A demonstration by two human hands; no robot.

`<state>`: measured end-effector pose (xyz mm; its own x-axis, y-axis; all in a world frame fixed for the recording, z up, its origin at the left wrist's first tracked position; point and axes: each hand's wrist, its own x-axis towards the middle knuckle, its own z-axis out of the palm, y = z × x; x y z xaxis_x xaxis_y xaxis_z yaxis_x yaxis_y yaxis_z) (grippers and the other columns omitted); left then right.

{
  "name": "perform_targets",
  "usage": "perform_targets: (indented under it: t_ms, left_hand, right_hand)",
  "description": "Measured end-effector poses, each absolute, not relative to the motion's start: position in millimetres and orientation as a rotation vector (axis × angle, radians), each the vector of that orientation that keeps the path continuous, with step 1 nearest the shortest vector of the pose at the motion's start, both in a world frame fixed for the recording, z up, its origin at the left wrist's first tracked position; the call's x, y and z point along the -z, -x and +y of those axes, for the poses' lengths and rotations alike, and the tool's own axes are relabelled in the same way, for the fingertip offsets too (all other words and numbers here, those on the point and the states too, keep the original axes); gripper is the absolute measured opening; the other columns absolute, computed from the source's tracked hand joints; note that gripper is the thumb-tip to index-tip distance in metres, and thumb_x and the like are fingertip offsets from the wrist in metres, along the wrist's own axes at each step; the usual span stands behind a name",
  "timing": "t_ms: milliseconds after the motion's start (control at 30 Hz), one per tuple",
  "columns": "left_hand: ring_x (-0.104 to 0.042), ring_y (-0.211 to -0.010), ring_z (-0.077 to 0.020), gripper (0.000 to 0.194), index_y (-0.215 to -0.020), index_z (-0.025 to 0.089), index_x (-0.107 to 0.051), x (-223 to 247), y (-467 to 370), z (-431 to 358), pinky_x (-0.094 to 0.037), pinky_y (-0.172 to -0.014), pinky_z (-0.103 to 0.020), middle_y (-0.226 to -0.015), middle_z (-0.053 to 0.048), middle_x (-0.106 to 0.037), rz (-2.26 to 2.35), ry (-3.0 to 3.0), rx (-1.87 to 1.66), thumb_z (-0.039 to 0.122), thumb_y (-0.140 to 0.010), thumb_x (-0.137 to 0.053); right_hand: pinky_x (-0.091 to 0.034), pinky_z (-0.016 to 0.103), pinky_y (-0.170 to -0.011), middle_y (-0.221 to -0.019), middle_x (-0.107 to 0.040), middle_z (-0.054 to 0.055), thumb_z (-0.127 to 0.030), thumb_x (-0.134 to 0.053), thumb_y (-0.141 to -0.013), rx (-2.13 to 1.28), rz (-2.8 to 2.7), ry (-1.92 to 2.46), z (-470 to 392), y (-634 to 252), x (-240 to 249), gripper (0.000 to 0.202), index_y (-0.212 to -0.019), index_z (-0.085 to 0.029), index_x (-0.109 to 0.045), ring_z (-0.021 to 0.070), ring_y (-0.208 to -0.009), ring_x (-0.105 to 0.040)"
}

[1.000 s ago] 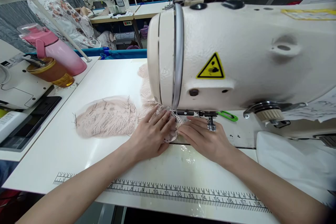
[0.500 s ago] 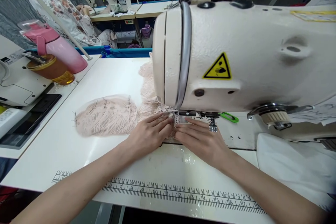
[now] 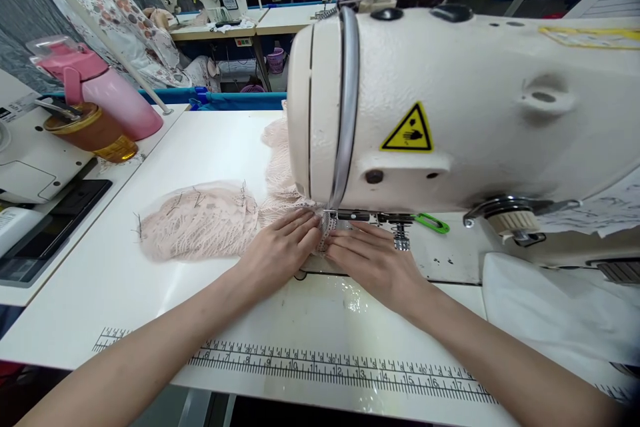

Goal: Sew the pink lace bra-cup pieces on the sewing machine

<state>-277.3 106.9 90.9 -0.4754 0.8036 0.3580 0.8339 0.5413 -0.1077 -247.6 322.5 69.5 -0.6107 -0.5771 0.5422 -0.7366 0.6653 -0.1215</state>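
Pale pink lace fabric lies on the white table, running from the left to beneath the head of the sewing machine. My left hand rests flat on the lace just left of the needle area, fingers extended. On the other side, my right hand lies with its fingers stretched out beside a narrow lace strip under the machine. The fingertips of both hands are close together at the strip. The machine head partly hides the fabric behind it.
A green clip-like tool lies right of the needle area. White cloth is at the right. A pink bottle, an amber cup and a phone stand or lie left. A person sits behind.
The whole view has shifted slightly, with most things a little further left. My hands stay beside the needle area, and the lace strip between them shows a bit more.
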Motion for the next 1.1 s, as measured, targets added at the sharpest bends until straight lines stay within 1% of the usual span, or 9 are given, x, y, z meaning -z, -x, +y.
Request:
perform_targets:
  t_ms: [233,400,500,567,667,800,867,967,1100]
  left_hand:
    - [-0.063,-0.117,-0.0228,0.025,-0.110,0.005,-0.062,-88,275,109,-0.044,-0.112,-0.039,-0.123,-0.014,-0.066,-2.420,1.297,0.098,0.011,-0.097,-0.042]
    - [-0.061,-0.119,-0.0240,0.027,-0.113,0.005,-0.061,-87,273,110,-0.043,-0.112,-0.041,-0.126,-0.015,-0.065,-2.431,1.276,0.055,0.009,-0.095,-0.041]
    - [-0.060,-0.121,-0.0236,0.030,-0.120,0.006,-0.059,-86,273,110,-0.041,-0.113,-0.042,-0.127,-0.014,-0.064,-2.438,1.264,0.011,0.013,-0.096,-0.041]
    - [-0.060,-0.121,-0.0231,0.032,-0.124,0.008,-0.057,-85,273,109,-0.040,-0.113,-0.042,-0.128,-0.013,-0.064,-2.441,1.264,-0.018,0.015,-0.097,-0.041]
    - [-0.060,-0.120,-0.0228,0.034,-0.127,0.010,-0.056,-85,273,109,-0.039,-0.113,-0.042,-0.129,-0.011,-0.064,-2.429,1.277,-0.054,0.016,-0.098,-0.041]
    - [-0.060,-0.120,-0.0236,0.034,-0.129,0.012,-0.057,-85,272,109,-0.038,-0.113,-0.042,-0.128,-0.011,-0.064,-2.419,1.272,-0.053,0.018,-0.098,-0.044]
    - [-0.060,-0.121,-0.0247,0.035,-0.129,0.012,-0.058,-86,271,108,-0.037,-0.113,-0.043,-0.128,-0.013,-0.063,-2.425,1.281,-0.047,0.018,-0.098,-0.045]
    - [-0.059,-0.121,-0.0257,0.035,-0.130,0.012,-0.058,-86,271,108,-0.037,-0.113,-0.044,-0.128,-0.014,-0.063,-2.416,1.294,-0.047,0.019,-0.098,-0.045]
    - [-0.058,-0.123,-0.0266,0.036,-0.132,0.013,-0.057,-86,273,109,-0.039,-0.112,-0.045,-0.128,-0.013,-0.064,-2.423,1.298,-0.046,0.020,-0.098,-0.045]
  right_hand:
    - [-0.049,0.028,-0.093,-0.102,-0.073,-0.002,-0.004,-0.052,-0.090,-0.429,-2.413,-1.012,325,251,-69,0.021,-0.091,-0.021,-0.065,0.0114,-0.097,-0.066]
    - [-0.047,0.024,-0.075,-0.100,-0.073,-0.003,-0.006,-0.051,-0.090,-0.358,-2.442,-0.938,327,251,-70,0.024,-0.092,-0.023,-0.067,0.0095,-0.087,-0.066]
    - [-0.042,0.024,-0.062,-0.100,-0.073,-0.006,-0.006,-0.055,-0.088,-0.253,-2.417,-0.875,329,251,-72,0.020,-0.090,-0.023,-0.065,0.0081,-0.081,-0.065]
    - [-0.037,0.027,-0.058,-0.102,-0.073,-0.008,-0.008,-0.057,-0.087,-0.194,-2.410,-0.841,329,251,-72,0.017,-0.090,-0.024,-0.065,0.0085,-0.077,-0.064]
    - [-0.034,0.030,-0.057,-0.105,-0.073,-0.008,-0.010,-0.058,-0.086,-0.148,-2.412,-0.797,331,252,-69,0.017,-0.090,-0.025,-0.065,0.0097,-0.070,-0.063]
    - [-0.037,0.031,-0.060,-0.102,-0.073,-0.007,-0.008,-0.051,-0.088,-0.231,-2.428,-0.770,332,253,-68,0.024,-0.092,-0.026,-0.066,0.0115,-0.068,-0.063]
    - [-0.041,0.031,-0.064,-0.100,-0.074,-0.005,-0.009,-0.046,-0.091,-0.329,-2.461,-0.759,331,253,-73,0.029,-0.096,-0.027,-0.067,0.0123,-0.071,-0.063]
    - [-0.047,0.031,-0.070,-0.099,-0.073,-0.004,-0.012,-0.040,-0.095,-0.457,-2.518,-0.740,330,250,-81,0.036,-0.104,-0.031,-0.068,0.0145,-0.080,-0.066]
    - [-0.052,0.034,-0.076,-0.103,-0.072,-0.001,-0.015,-0.042,-0.095,-0.532,-2.525,-0.705,330,249,-84,0.036,-0.111,-0.034,-0.068,0.0170,-0.086,-0.066]
